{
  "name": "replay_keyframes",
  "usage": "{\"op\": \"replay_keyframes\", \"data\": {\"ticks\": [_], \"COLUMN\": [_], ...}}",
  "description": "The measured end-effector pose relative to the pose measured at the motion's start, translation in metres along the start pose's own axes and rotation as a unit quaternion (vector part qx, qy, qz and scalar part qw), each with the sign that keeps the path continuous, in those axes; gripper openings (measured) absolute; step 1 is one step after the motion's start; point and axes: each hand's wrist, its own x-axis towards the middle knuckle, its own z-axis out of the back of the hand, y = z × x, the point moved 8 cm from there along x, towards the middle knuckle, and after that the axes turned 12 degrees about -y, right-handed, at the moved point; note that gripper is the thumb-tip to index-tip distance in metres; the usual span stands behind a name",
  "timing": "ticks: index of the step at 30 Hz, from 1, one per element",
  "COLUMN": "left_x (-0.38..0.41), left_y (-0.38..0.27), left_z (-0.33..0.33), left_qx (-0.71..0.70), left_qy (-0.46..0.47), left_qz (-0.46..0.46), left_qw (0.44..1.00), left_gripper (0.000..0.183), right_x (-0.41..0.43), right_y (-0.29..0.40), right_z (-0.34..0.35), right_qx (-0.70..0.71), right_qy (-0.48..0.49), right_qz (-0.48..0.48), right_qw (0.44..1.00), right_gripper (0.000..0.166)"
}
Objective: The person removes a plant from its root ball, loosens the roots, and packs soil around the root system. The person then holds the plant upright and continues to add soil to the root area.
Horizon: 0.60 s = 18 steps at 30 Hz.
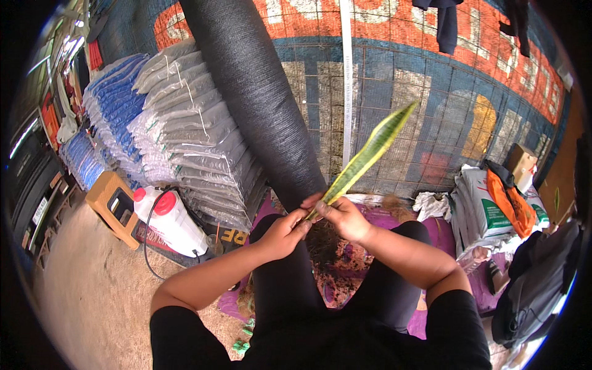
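Note:
A long snake plant leaf (370, 150), dark green with yellow edges, slants up to the right from between my hands. My left hand (286, 235) is closed on its lower end, thumb on top. My right hand (343, 217) grips the leaf just above, thumb against its face. The hands nearly touch, in front of my knees. Below them, between my legs, dark soil or roots (323, 243) lie on a purple patterned mat (365, 215); my hands partly hide the base of the leaf.
A large black roll (259, 88) leans ahead, beside stacked plastic sacks (199, 125). To the left are a white sprayer tank (175, 226) and a tan plastic stool (111, 203). White-green sacks (476, 203) and a dark bag (532, 286) lie at right.

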Motion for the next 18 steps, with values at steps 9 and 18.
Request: {"op": "replay_keyframes", "data": {"ticks": [9, 18], "left_x": [0.035, 0.142], "left_y": [0.022, 0.173], "left_z": [-0.027, -0.087], "left_qx": [0.032, -0.055], "left_qy": [0.115, 0.138], "left_qz": [0.084, 0.203], "left_qw": [0.989, 0.968], "left_gripper": [0.02, 0.027], "right_x": [0.011, 0.076], "right_y": [0.019, -0.101], "right_z": [0.063, 0.16], "right_qx": [-0.026, -0.103], "right_qy": [-0.063, -0.104], "right_qz": [-0.024, -0.091], "right_qw": [0.997, 0.985], "right_gripper": [0.032, 0.021]}}
